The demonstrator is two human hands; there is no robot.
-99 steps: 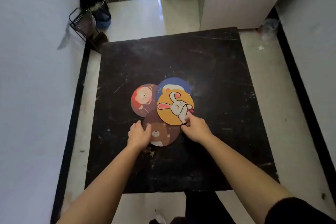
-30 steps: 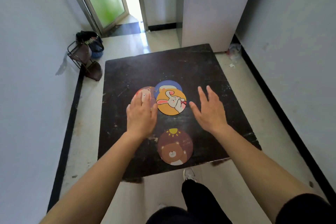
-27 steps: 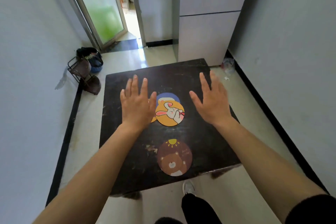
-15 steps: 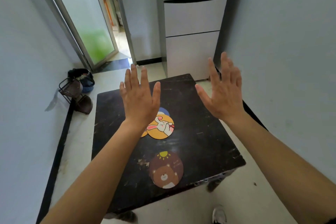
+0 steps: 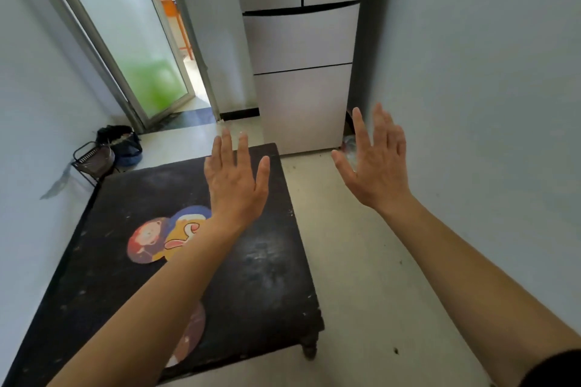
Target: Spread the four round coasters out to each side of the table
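On the low black table (image 5: 257, 276), three round coasters overlap in a cluster: a red one with a cartoon face (image 5: 144, 240), a blue one (image 5: 191, 212) and an orange rabbit one (image 5: 180, 240), partly hidden by my left forearm. The brown bear coaster (image 5: 191, 333) lies alone near the table's front edge, mostly covered by that forearm. My left hand (image 5: 234, 182) is raised above the table, empty with fingers apart. My right hand (image 5: 375, 163) hangs over the floor to the right of the table, also empty and spread.
A white fridge (image 5: 301, 72) stands behind the table. A black wire rack (image 5: 92, 159) and a dark bag (image 5: 121, 143) sit by the left wall. A glass door (image 5: 138, 41) is at the back left. Pale floor (image 5: 361, 276) runs along the table's right side.
The brown bear coaster was slid from the cluster to the table's front edge. Both hands then lifted off and spread open. The view has swung up and to the right.
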